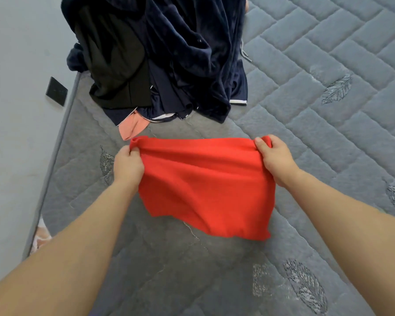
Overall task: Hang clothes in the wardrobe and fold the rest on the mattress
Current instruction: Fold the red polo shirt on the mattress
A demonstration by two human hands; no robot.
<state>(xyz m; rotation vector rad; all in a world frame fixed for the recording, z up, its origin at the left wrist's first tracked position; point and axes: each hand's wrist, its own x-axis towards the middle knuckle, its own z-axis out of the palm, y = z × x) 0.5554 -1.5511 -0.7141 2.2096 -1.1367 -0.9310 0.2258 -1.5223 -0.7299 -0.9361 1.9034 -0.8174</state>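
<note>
A bright red garment (205, 185), folded into a rough rectangle, is held over the grey quilted mattress (328, 92). My left hand (128, 165) grips its far left corner and my right hand (276, 160) grips its far right corner. The near edge of the red cloth hangs down close to the mattress; whether it touches I cannot tell. Beyond it lies a pile of dark clothes (169, 58): navy velvet pieces, a black garment and a pink piece (132, 128) sticking out at the front.
A pale wall (21, 133) runs along the left edge of the mattress. A small black rectangular object (56, 91) sits against that wall. The mattress stretches away to the right and towards me, bare apart from leaf embroidery.
</note>
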